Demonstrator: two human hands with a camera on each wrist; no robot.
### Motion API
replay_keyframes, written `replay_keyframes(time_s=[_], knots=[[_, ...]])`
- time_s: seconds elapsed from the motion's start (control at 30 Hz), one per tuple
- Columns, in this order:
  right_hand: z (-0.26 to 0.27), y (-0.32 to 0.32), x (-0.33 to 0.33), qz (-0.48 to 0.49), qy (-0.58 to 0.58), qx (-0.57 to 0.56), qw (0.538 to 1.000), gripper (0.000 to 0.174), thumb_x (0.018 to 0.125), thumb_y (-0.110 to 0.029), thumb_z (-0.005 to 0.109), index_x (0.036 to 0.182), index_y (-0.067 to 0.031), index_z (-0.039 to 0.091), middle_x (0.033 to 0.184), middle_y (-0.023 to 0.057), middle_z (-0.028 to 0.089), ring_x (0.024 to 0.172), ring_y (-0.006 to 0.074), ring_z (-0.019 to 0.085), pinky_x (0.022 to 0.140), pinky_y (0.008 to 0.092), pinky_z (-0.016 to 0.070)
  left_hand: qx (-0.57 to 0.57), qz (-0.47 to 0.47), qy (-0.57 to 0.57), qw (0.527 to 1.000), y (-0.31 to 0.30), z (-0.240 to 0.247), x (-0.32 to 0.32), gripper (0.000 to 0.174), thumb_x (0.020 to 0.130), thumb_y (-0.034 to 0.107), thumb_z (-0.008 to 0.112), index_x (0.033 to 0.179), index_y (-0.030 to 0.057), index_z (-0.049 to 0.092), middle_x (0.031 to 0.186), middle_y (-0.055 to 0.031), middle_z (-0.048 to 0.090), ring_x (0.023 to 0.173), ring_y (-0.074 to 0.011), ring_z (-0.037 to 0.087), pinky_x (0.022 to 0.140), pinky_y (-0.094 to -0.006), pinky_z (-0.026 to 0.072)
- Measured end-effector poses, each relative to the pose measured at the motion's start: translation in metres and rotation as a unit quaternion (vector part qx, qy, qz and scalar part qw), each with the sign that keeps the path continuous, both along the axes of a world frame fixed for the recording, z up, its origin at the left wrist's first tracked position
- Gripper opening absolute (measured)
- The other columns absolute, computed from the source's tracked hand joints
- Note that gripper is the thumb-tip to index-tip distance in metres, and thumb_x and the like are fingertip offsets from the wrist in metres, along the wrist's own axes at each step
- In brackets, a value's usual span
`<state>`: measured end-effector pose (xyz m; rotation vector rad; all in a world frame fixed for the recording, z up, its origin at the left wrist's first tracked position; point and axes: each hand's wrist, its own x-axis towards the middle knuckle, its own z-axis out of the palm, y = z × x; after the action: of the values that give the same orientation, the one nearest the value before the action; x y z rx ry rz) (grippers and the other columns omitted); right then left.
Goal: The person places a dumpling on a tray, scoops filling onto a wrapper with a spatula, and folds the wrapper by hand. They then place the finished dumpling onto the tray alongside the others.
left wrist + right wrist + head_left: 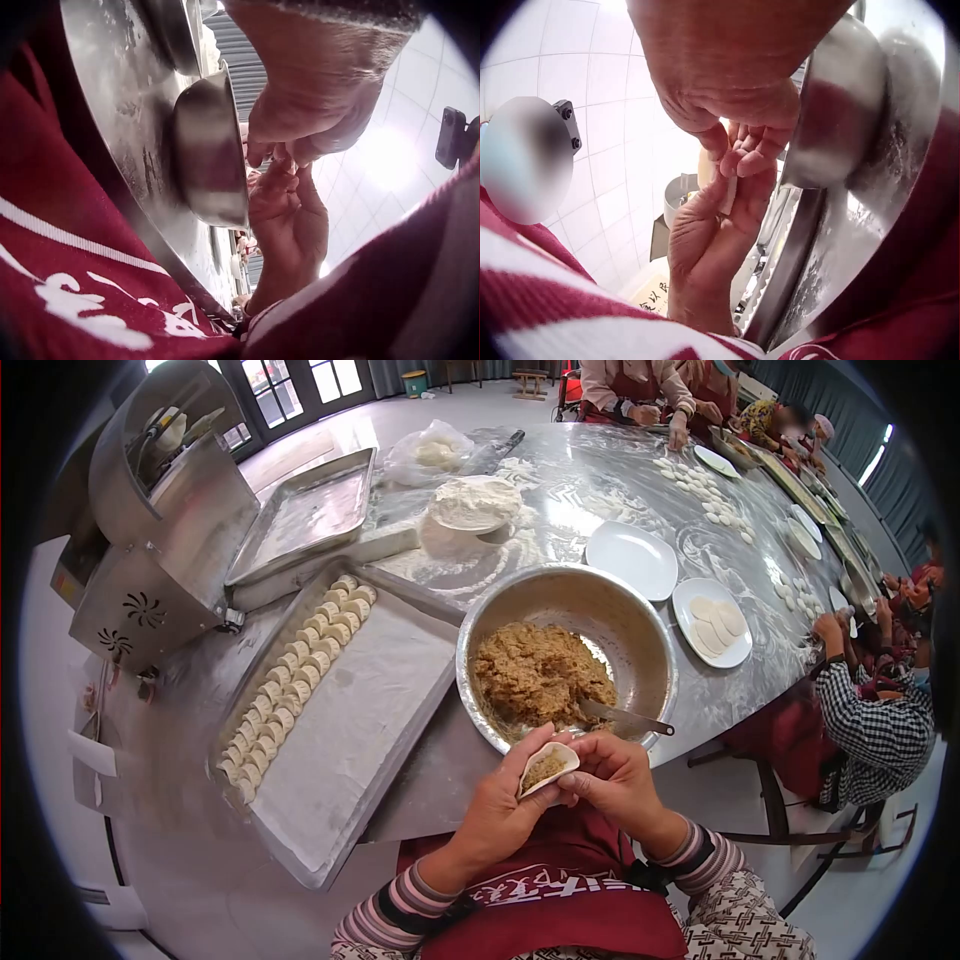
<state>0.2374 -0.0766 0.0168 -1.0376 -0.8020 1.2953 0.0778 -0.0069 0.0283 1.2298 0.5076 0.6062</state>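
A round dumpling wrapper [548, 768] with brown filling in its middle is folded partway, its mouth still gaping. My left hand [503, 795] cradles it from the left, fingers curled beneath and thumb along the side. The right hand [617, 780] pinches its right edge between thumb and fingers. Both hands are close together at the near rim of a steel bowl [645, 650]. Inside that bowl is a mound of brown filling [540, 665], with a flat metal spatula [630, 718] leaning on the rim. In the right wrist view, the pale wrapper edge [728, 196] shows between the fingers.
Left of the bowl, a paper-lined tray [350, 760] bears rows of folded dumplings [300, 670]. Wrappers [715, 622] lie on a white plate [738, 653] to the right, near another plate [630, 560]. A steel machine [150, 590] stands far left; people work along the right side.
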Motion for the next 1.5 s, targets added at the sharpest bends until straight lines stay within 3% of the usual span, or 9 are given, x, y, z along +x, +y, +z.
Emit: replay_keyframes(time_s=[0.03, 0.1, 0.2, 0.4, 0.63, 0.9, 1.1, 1.3, 1.5], knots=[[-0.005, 0.0, -0.001, 0.0, 0.001, 0.0, 1.0, 0.027, 0.081, 0.002, 0.067, 0.107, -0.002, 0.059, 0.089, 0.0081, 0.065, 0.073, 0.0102, 0.062, 0.064, 0.0237, 0.0514, 0.0, 0.0, 0.001, 1.0, -0.001, -0.001, -0.001, 0.055, 0.089, -0.001, 0.058, 0.138, 0.0005, 0.036, 0.132, -0.0165, 0.051, 0.119, -0.0188, 0.051, 0.101, -0.0307, 0.0405], [-0.015, 0.002, -0.003, -0.083, -0.339, 0.142, 0.926, 0.027, 0.079, 0.002, 0.068, 0.105, -0.0013, 0.061, 0.09, 0.0091, 0.066, 0.073, 0.0129, 0.063, 0.064, 0.0249, 0.0516, 0.039, 0.013, 0.051, 0.998, -0.001, -0.006, -0.002, 0.049, 0.089, 0.0, 0.06, 0.134, 0.0004, 0.042, 0.124, -0.0132, 0.057, 0.113, -0.0168, 0.054, 0.096, -0.0297, 0.0452], [-0.007, 0.006, -0.004, -0.094, -0.444, 0.219, 0.864, 0.026, 0.077, 0.003, 0.068, 0.103, -0.0006, 0.063, 0.088, 0.0107, 0.065, 0.072, 0.0165, 0.065, 0.063, 0.0262, 0.0512, 0.049, 0.068, 0.043, 0.996, -0.003, -0.017, -0.001, 0.044, 0.089, 0.004, 0.062, 0.13, 0.0, 0.047, 0.115, -0.01, 0.061, 0.102, -0.0135, 0.058, 0.085, -0.0269, 0.0504], [0.005, 0.002, -0.006, -0.104, -0.342, 0.103, 0.928, 0.019, 0.076, 0.003, 0.068, 0.095, 0.0002, 0.065, 0.083, 0.0119, 0.065, 0.068, 0.0192, 0.063, 0.06, 0.0283, 0.0497, 0.116, 0.102, 0.058, 0.986, -0.002, -0.02, -0.002, 0.036, 0.09, 0.005, 0.06, 0.125, 0.0013, 0.052, 0.114, -0.0101, 0.063, 0.088, -0.0102, 0.06, 0.071, -0.024, 0.0525], [0.011, 0.002, -0.005, -0.088, -0.416, 0.167, 0.889, 0.017, 0.077, 0.001, 0.069, 0.093, 0.0013, 0.064, 0.079, 0.0124, 0.064, 0.064, 0.0209, 0.063, 0.055, 0.0285, 0.0482, 0.158, 0.094, 0.085, 0.979, -0.003, -0.016, -0.002, 0.034, 0.092, 0.005, 0.058, 0.125, 0.0019, 0.051, 0.113, -0.0093, 0.063, 0.091, -0.0112, 0.061, 0.071, -0.0239, 0.0529], [-0.005, 0.006, -0.004, -0.172, -0.481, 0.226, 0.829, 0.015, 0.075, 0.001, 0.07, 0.088, 0.0013, 0.065, 0.078, 0.0132, 0.066, 0.066, 0.0241, 0.065, 0.057, 0.0293, 0.049, 0.071, 0.098, 0.057, 0.991, -0.006, -0.011, 0.001, 0.033, 0.089, 0.002, 0.059, 0.121, 0.0005, 0.051, 0.111, -0.0098, 0.063, 0.097, -0.0135, 0.061, 0.075, -0.0245, 0.0539], [0.002, 0.008, -0.001, -0.125, -0.413, 0.179, 0.884, 0.014, 0.076, 0.002, 0.07, 0.089, 0.0011, 0.067, 0.08, 0.0137, 0.067, 0.07, 0.0239, 0.066, 0.062, 0.0293, 0.0502, 0.222, 0.134, 0.088, 0.962, -0.004, -0.014, 0.002, 0.032, 0.086, 0.001, 0.061, 0.118, 0.0018, 0.055, 0.104, -0.0073, 0.066, 0.094, -0.0131, 0.062, 0.081, -0.0254, 0.0503], [0.001, 0.008, -0.005, -0.132, -0.361, 0.183, 0.905, 0.017, 0.075, 0.003, 0.07, 0.091, 0.0002, 0.067, 0.081, 0.0134, 0.067, 0.072, 0.0245, 0.066, 0.063, 0.0291, 0.0507, 0.116, 0.082, 0.047, 0.989, -0.001, -0.008, -0.002, 0.029, 0.085, 0.0, 0.061, 0.114, 0.0012, 0.058, 0.104, -0.0071, 0.066, 0.097, -0.0122, 0.061, 0.084, -0.0257, 0.0482], [0.002, 0.007, -0.004, -0.146, -0.423, 0.207, 0.87, 0.014, 0.074, 0.003, 0.071, 0.087, -0.0005, 0.065, 0.08, 0.0127, 0.066, 0.071, 0.0247, 0.066, 0.061, 0.0299, 0.0513, 0.155, 0.054, 0.05, 0.985, 0.003, -0.004, -0.001, 0.03, 0.086, -0.001, 0.06, 0.115, 0.0012, 0.057, 0.103, -0.0061, 0.065, 0.097, -0.0105, 0.06, 0.085, -0.025, 0.0474]])
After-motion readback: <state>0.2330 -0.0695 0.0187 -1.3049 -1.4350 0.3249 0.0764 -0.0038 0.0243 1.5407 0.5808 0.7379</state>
